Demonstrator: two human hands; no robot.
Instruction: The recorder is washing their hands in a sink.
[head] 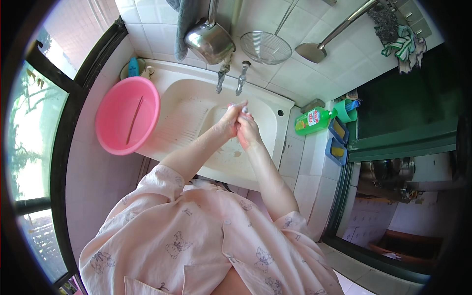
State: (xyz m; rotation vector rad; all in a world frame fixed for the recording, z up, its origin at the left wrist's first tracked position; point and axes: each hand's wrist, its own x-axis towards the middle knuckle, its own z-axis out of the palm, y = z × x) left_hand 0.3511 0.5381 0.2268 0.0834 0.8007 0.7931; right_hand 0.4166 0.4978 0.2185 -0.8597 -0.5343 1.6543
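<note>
My left hand [231, 120] and my right hand [247, 129] are pressed together, palm to palm, with white suds on the fingers. They are above the basin of a cream laundry sink [177, 90], in front of two metal taps [220, 81] [240, 82]. Suds or water also show on the left wrist. The fingers overlap, and I see no object between them. A pink plastic basin [114, 114] with a thin brown stick-like thing [134, 120] in it rests at the sink's left end.
A green soap bottle [308, 122], a green cup [344, 112] and blue soap dishes [342, 156] with yellow soap are on the right ledge. A saucepan [210, 42], a wire strainer [265, 48] and a metal spatula [311, 51] hang on the tiled wall.
</note>
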